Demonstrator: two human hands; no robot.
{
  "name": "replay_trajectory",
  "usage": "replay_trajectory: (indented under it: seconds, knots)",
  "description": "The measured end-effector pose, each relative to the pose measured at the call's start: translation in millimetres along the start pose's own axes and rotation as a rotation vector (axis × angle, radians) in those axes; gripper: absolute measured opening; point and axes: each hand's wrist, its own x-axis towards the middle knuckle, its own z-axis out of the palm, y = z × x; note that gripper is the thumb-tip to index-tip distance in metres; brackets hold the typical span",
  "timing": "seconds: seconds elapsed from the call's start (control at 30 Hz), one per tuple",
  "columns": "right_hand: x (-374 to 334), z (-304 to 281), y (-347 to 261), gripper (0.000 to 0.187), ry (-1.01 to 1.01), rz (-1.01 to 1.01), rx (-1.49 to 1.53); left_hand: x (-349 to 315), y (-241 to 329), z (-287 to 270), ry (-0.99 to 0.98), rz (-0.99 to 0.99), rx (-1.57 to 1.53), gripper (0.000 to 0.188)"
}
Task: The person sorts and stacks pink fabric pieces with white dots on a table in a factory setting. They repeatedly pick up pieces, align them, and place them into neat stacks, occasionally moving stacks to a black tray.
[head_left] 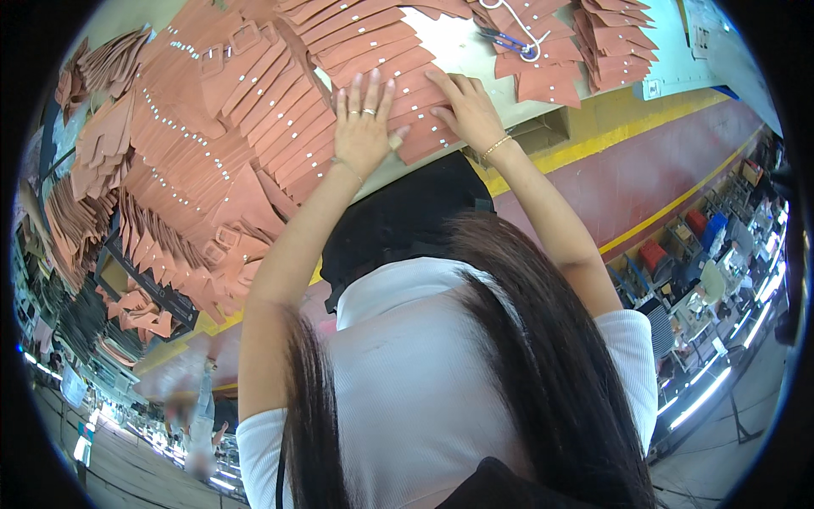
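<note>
My left hand (pixel 365 127) lies on a fanned row of salmon-coloured cut pieces (pixel 373 51), its fingers stretched out and spread. Something pale beige shows at its thumb; I cannot tell what it is. Beside it, my right hand (pixel 466 110) rests with fingers apart at the right edge of the same row, thumb and fingertips touching the pieces. Small white stickers dot the overlapping pieces. Neither hand visibly grips a piece. Beyond my right hand, a blue-handled tool (pixel 513 42) with a white cord lies on more salmon pieces (pixel 543 81).
Rows and bundles of similar pieces (pixel 178 119) cover the left of the pale table (pixel 462 47). Some pieces have buckle-like frames (pixel 244 37). A black bag or cloth (pixel 398 220) sits between me and the table edge. Yellow-edged red floor (pixel 568 195) runs at right.
</note>
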Motion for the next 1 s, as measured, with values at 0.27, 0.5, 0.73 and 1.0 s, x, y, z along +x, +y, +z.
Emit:
replay_trajectory:
  seconds: [0.27, 0.5, 0.73, 1.0]
  knots:
    - [-13.9, 23.9, 16.9, 0.055, 0.106, -0.16, -0.193, -41.2, 14.0, 22.9, -0.041, 0.218, -0.106, 0.077]
    - [-18.6, 53.6, 31.3, 0.052, 0.193, -0.162, -0.209, -53.5, 23.9, 47.2, 0.03, 0.225, -0.18, 0.075]
    - [-20.5, 59.6, 39.3, 0.052, 0.225, -0.208, -0.198, -57.3, 38.4, 55.1, 0.083, 0.112, -0.283, 0.071]
    - [-20.1, 62.4, 49.0, 0.056, 0.235, -0.285, -0.213, -56.4, 35.8, 61.8, 0.129, 0.147, -0.325, 0.062]
